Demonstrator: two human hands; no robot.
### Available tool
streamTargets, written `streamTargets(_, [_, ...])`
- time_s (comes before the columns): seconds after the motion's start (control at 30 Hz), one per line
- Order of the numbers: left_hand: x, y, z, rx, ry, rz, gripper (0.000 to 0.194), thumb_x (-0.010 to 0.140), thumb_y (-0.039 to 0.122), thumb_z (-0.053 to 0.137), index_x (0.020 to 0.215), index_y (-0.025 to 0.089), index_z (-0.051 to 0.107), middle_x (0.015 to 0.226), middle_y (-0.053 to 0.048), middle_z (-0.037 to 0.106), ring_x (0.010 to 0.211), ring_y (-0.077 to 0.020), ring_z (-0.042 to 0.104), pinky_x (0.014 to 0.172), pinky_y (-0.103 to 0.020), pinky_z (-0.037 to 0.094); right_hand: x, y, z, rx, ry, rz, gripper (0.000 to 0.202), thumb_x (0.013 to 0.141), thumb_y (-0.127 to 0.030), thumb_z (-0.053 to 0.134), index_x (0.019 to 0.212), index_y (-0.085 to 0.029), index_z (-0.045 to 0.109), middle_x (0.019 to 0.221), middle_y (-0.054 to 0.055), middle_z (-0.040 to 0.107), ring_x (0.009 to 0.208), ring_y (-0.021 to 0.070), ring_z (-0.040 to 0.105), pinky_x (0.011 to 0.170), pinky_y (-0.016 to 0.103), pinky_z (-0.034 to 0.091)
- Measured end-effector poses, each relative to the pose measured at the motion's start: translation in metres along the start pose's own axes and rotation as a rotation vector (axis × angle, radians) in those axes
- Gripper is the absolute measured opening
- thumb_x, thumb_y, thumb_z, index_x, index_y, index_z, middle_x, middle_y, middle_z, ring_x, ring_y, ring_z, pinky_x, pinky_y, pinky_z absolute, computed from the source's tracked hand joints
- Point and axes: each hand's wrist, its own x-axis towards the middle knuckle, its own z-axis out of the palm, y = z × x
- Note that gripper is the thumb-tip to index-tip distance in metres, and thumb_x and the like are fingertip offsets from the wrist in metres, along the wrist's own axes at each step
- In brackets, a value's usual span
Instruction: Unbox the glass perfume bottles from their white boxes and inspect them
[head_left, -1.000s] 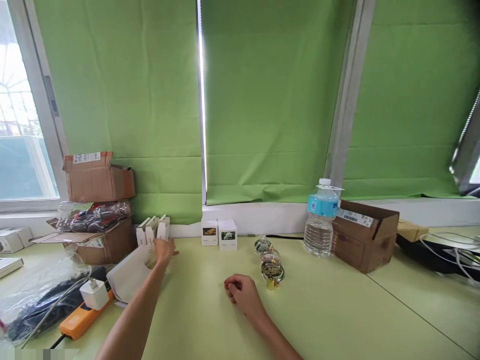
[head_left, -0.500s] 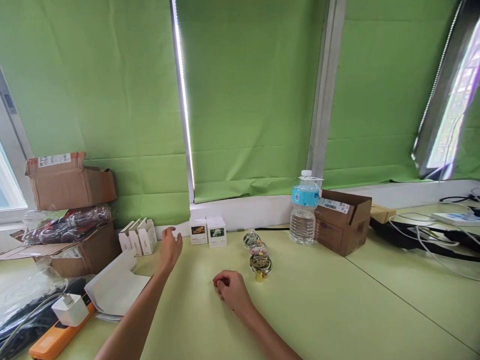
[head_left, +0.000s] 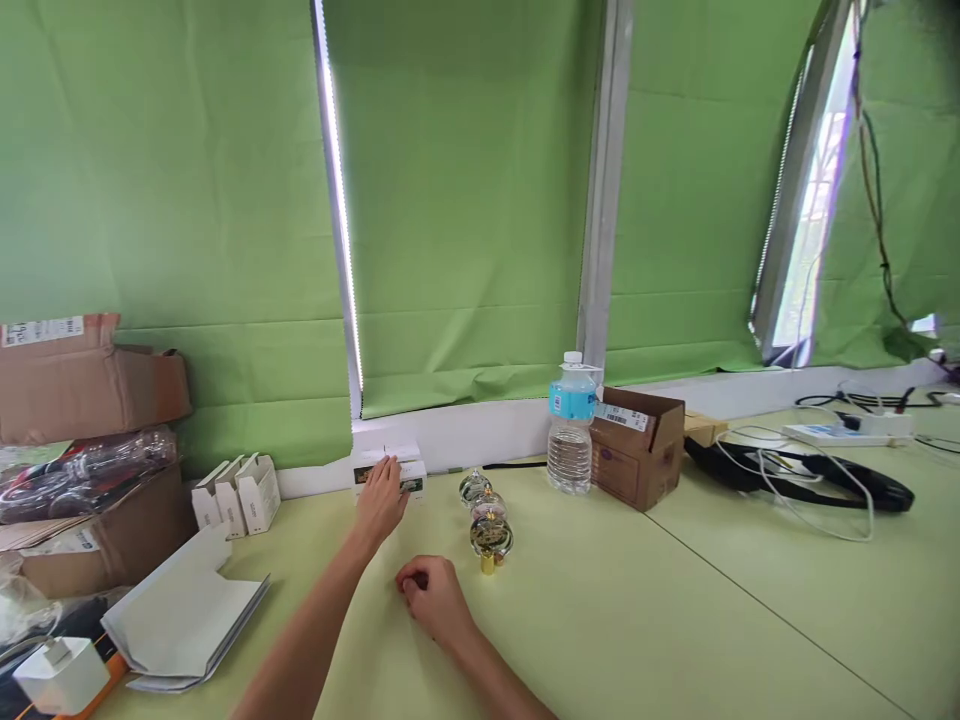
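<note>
My left hand (head_left: 382, 497) reaches over two small white boxes (head_left: 412, 470) at the wall, its fingers stretched out across their tops and fronts. It partly hides the boxes and their pictures; I cannot tell how firmly it touches them. My right hand (head_left: 439, 598) rests on the table nearer to me, fingers loosely curled, and nothing shows in it. Just beyond it, to the right, stands a row of round glass perfume bottles (head_left: 491, 538), the nearest with a gold-coloured part at its front.
Slim white boxes (head_left: 259, 494) lean at the left, behind folded white card (head_left: 180, 610). Cardboard boxes (head_left: 97, 385) are stacked at far left. A water bottle (head_left: 570, 430) stands beside an open brown box (head_left: 637, 450). Cables and a black strap (head_left: 825, 485) lie at right.
My left hand has moved right, from the space beside the two white boxes to over them. The view has turned right. My right hand stays curled on the table.
</note>
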Motion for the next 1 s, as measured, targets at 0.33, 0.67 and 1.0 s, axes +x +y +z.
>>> streamTargets(0.33, [-0.046,0.014,-0.02,-0.057,0.007,-0.07,0.022,0.084,0.026,0.058,0.106,0.023,0.058,0.11,-0.007,0.066,0.104,-0.0266,0.062,0.085,-0.035,0.047,0.001,0.002,0.002,0.064,0.029,0.023,0.016,0.076,-0.023,0.055,0.071,-0.013,0.067,0.057,0.002,0.06,0.048,0.0132,0.054,0.045,0.021,0.04])
streamTargets(0.67, [-0.125,0.043,-0.059,-0.814,-0.026,-0.254,0.073,0.076,0.051,0.066,0.137,0.022,0.038,0.134,-0.013,0.052,0.12,-0.029,0.053,0.096,-0.038,0.046,-0.003,-0.011,-0.007,0.308,0.043,0.089,0.068,0.085,-0.075,0.026,0.088,-0.016,0.059,0.063,0.004,0.057,0.051,0.015,0.054,0.042,0.023,0.043])
streamTargets(1.0, [-0.147,0.039,-0.059,-0.9,-0.141,-0.252,0.078,0.072,0.064,0.063,0.133,0.019,0.046,0.126,-0.013,0.059,0.12,-0.0316,0.052,0.104,-0.044,0.041,-0.015,-0.026,-0.004,0.094,-0.047,-0.066,0.068,0.083,-0.073,0.034,0.075,-0.014,0.066,0.072,0.007,0.066,0.07,0.0189,0.059,0.065,0.027,0.044])
